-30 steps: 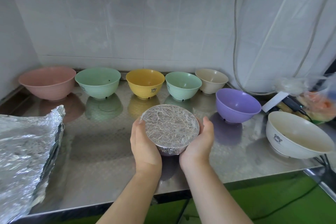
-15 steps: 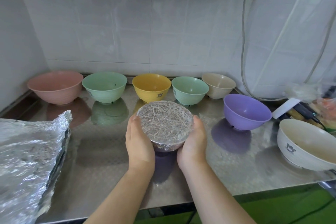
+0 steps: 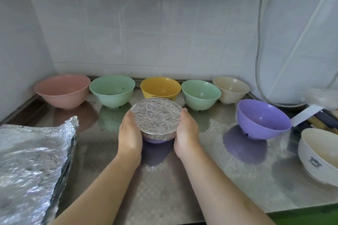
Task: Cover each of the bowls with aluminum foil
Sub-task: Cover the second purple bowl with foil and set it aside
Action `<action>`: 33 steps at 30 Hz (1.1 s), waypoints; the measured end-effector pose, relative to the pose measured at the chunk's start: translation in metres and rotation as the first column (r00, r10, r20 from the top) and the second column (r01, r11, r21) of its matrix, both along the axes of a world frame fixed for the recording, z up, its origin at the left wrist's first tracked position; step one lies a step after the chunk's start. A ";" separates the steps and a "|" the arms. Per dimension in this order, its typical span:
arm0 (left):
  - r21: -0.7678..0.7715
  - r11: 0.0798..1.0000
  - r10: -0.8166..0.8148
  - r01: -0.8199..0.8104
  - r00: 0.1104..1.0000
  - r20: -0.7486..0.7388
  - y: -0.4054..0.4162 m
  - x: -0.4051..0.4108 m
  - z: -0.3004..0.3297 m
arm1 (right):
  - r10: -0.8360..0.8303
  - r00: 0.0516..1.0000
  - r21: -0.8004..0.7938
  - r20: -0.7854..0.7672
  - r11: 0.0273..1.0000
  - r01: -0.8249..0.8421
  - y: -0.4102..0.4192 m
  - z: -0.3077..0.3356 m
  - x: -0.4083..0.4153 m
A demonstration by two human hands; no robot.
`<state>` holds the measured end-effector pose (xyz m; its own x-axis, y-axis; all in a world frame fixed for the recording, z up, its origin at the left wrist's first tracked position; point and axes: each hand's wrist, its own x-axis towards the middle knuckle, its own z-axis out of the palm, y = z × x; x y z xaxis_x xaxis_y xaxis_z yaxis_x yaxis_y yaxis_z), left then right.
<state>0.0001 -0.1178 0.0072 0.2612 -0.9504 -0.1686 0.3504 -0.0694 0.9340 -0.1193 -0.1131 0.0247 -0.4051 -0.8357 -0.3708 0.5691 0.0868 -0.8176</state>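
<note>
Both hands are cupped around a foil-covered bowl (image 3: 157, 119) sitting mid-table, left hand (image 3: 129, 134) curled on its 9 o'clock side and right hand (image 3: 187, 133) on its 3 o'clock side, with a bit of purple showing under the crinkled foil. Behind it at 12 o'clock there's a row of uncovered bowls along the wall: pink bowl (image 3: 63, 91), green bowl (image 3: 112, 91), yellow bowl (image 3: 160, 88), another green one (image 3: 200, 94) and a beige bowl (image 3: 230, 89). A purple bowl (image 3: 263, 118) sits at 3 o'clock, a white bowl (image 3: 319, 155) at 4 o'clock, and a loose aluminum foil sheet (image 3: 33, 168) lies on the steel table (image 3: 164, 188) at 8 o'clock.
</note>
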 end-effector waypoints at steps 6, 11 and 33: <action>0.015 1.000 -0.013 0.013 1.000 0.022 0.000 0.008 0.000 | 0.057 0.998 -0.010 -0.009 0.998 -0.057 0.007 0.000 -0.006; -0.217 0.974 0.102 -0.071 0.986 0.134 0.030 0.011 0.026 | -0.074 0.996 -0.078 -0.047 0.994 0.070 0.041 0.005 -0.044; 0.137 0.741 -0.669 0.658 0.705 0.235 0.062 -0.233 0.026 | -0.218 0.937 0.162 -0.274 0.950 0.269 0.085 0.018 -0.238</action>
<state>-0.2327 -0.0560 0.0332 -0.3965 -0.8885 -0.2309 -0.0465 -0.2318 0.9717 -0.3578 -0.0277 0.0424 -0.6873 -0.6216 -0.3759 0.3726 0.1426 -0.9170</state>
